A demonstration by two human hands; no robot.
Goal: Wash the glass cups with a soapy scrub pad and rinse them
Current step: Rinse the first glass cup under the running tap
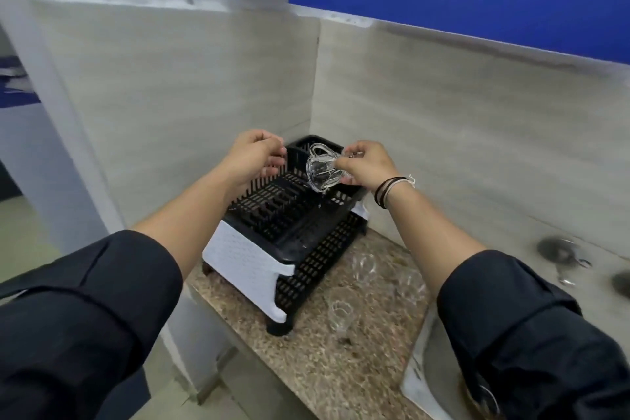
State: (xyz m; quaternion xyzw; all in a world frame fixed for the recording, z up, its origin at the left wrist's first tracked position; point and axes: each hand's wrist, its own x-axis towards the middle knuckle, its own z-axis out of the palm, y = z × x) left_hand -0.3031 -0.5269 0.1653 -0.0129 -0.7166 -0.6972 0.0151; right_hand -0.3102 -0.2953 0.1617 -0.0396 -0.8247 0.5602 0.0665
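My right hand [366, 164] grips a clear glass cup [322, 170] tilted on its side above the black and white dish rack [252, 259], with water dripping from its rim. To the left of the cup, my left hand [254, 155] hovers over the rack's back left edge with its fingers curled and nothing in it. Three more glass cups stand on the speckled counter to the right of the rack: one [364, 268] nearest the rack, one [410, 283] further right, one [341, 314] closest to me. No scrub pad is in view.
The rack sits in the tiled corner of the speckled counter [327, 372]. A sink edge [419, 361] shows at the lower right, partly behind my right sleeve. Metal fittings [559, 251] are on the wall at the far right. The counter drops off at the left.
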